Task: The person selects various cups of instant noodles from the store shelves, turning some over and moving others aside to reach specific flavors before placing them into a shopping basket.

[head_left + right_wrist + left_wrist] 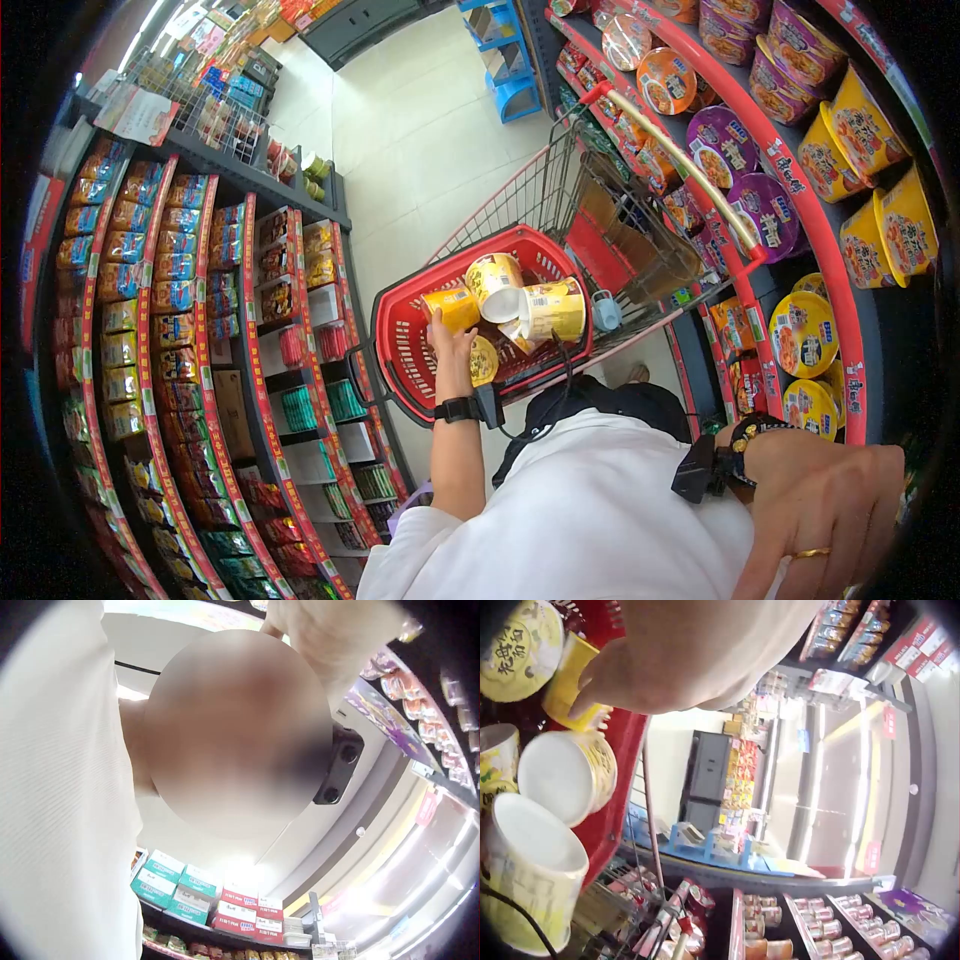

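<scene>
In the head view, my left hand (450, 345) reaches into a red shopping basket (388, 320) and grips a small yellow package (455, 308) near its left side. The left wrist view shows the thumb and fingertips around this yellow package (564, 682). Beside it lie yellow-and-white instant noodle tubs, one tipped over (494, 285) and a larger one (556, 310) to its right. A round yellow lid (483, 360) shows below the hand. My right hand (830, 510), wearing a ring, hangs at the lower right with loosely bent fingers and nothing in it.
A wire shopping cart (510, 205) stands behind and right of the basket. Shelves of noodle bowls (805, 335) curve along the right; racks of packaged food (180, 330) line the left. Tiled floor (400, 130) runs between them, with a blue stand (515, 95) farther off.
</scene>
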`<state>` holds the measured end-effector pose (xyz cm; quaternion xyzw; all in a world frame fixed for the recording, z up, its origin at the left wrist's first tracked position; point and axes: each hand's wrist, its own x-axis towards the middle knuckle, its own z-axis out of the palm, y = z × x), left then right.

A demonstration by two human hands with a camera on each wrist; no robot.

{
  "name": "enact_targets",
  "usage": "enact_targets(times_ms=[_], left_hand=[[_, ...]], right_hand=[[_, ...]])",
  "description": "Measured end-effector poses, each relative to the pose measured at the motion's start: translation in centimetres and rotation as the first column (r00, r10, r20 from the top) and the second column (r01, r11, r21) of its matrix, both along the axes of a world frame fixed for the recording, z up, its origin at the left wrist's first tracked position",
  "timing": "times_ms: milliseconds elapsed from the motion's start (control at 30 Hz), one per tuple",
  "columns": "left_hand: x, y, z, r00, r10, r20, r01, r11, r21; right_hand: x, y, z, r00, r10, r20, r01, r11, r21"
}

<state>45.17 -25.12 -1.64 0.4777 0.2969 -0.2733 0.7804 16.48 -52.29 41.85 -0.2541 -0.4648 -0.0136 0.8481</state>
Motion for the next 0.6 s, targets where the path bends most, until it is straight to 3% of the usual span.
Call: enact_targets(times_ms=[33,100,167,267,333,433,533,600], left_hand=[[-0.2,-1.6,1.5,1.0,-0.012,0.005,0.012,1.0,-0.001],[-2.2,-6.2,6.5,0.96,0.114,0.256,-0.154,0.978,0.143],[-3.8,-10.6,11.5,0.957,0.054,0.284,-0.105,0.98,0.168],[-6.4,-17.6,16.1,0.823,-0.144,0.549,0.135,0.989,0.057],[-10.0,-22.5,20.7,0.674,-0.286,0.681,0.35,0.935,0.047],[-15.7,-28.3,25.6,0.324,-0.411,0.852,0.636,0.761,0.125],[-21.0,-32.5,28.5,0.149,-0.396,0.906,0.792,0.597,0.131],[-23.6,-34.9,29.9,0.034,-0.371,0.928,0.869,0.47,0.155]], right_hand=[[-0.3,-0.2,0.0,1.0,-0.012,0.005,0.012,1.0,-0.001],[-1.2,-0.5,-0.1,1.0,-0.015,0.01,0.015,1.0,0.007],[-2.3,-0.4,-0.1,0.996,-0.088,0.012,0.088,0.996,0.018],[-3.8,-0.6,0.2,0.976,-0.209,0.064,0.209,0.978,0.017],[-5.4,-0.9,0.3,0.954,-0.274,0.122,0.276,0.961,0.002],[-8.2,-1.0,0.6,0.914,-0.371,0.164,0.376,0.926,-0.006],[-11.3,-1.0,0.7,0.86,-0.472,0.193,0.483,0.876,-0.012],[-13.7,-1.2,-0.2,0.86,-0.458,0.224,0.463,0.886,0.035]])
